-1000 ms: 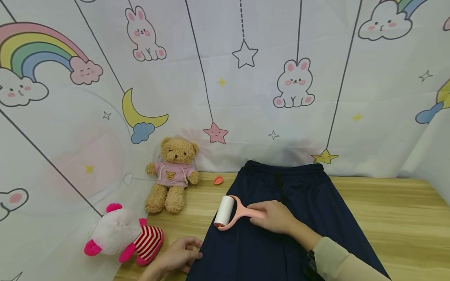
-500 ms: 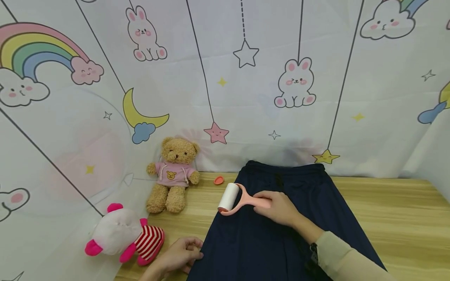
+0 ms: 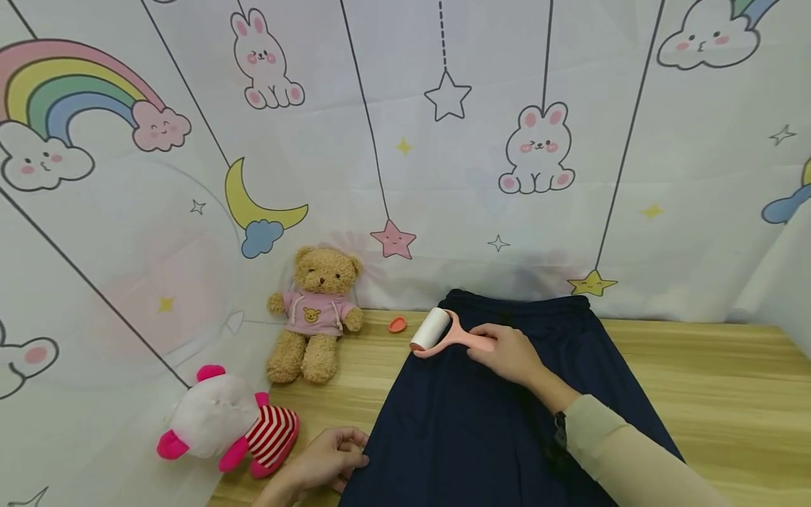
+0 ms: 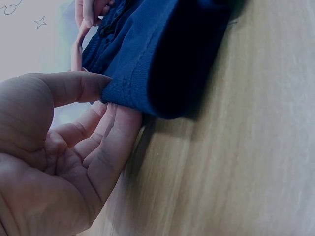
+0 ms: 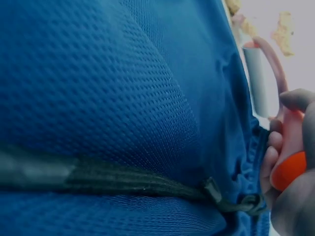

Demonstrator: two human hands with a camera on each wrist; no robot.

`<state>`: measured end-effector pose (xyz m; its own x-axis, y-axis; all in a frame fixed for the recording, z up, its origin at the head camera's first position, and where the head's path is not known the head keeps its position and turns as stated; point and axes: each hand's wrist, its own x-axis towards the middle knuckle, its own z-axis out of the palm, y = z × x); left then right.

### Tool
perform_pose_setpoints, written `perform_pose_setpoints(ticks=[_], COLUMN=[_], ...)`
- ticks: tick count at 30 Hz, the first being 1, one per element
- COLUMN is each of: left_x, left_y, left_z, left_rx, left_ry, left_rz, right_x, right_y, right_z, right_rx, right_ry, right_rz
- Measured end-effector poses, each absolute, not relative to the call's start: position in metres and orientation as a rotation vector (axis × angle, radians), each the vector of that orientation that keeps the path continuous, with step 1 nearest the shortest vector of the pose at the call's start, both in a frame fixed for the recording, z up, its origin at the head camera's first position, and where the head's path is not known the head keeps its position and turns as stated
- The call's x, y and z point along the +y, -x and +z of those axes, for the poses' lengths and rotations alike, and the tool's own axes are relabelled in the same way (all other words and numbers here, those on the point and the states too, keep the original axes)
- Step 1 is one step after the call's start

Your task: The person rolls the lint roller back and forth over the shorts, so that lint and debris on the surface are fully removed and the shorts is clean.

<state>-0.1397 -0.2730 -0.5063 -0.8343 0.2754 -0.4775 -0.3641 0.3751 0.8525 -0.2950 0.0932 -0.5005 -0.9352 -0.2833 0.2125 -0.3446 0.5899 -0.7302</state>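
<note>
Leftward, pink roller (image 3: 464, 339) jutting from grip of right hand (image 3: 512, 357), left hand (image 3: 329, 458) pinching navy garment (image 3: 469, 422)

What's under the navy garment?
Wooden table, visible on both sides of the navy garment. The left grip pinches its edge and is partly hidden by it. Anything else beneath is covered; can't tell.

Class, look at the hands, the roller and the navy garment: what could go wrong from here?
1. The white roller is by the upper left edge of the navy garment, so it may slip off the side.
2. The left hand pinches one edge only; the fabric could bunch if the right hand pushes.
3. The black cord might catch on the roller.
</note>
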Motion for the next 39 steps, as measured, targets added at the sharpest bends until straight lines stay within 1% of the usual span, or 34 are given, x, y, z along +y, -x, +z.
perform_pose_setpoints(ticks=[9, 19, 26, 39], left_x=[-0.273, -0.273, -0.273, -0.271], left_y=[0.14, 0.141, 0.14, 0.139], left_z=[-0.508, -0.507, -0.509, -0.506], left_rx=[2.085, 2.088, 2.087, 2.052], left_ry=[0.071, 0.052, 0.057, 0.073], left_rz=[1.495, 1.489, 1.497, 1.53], right_x=[0.092, 0.098, 0.116, 0.158], right_y=[0.302, 0.301, 0.298, 0.28], right_z=[-0.506, -0.506, -0.505, -0.507], right_rx=[-2.783, -2.836, -2.853, -2.835], right_ry=[-0.49, -0.454, -0.468, -0.502], right_rz=[1.267, 1.235, 1.189, 1.218])
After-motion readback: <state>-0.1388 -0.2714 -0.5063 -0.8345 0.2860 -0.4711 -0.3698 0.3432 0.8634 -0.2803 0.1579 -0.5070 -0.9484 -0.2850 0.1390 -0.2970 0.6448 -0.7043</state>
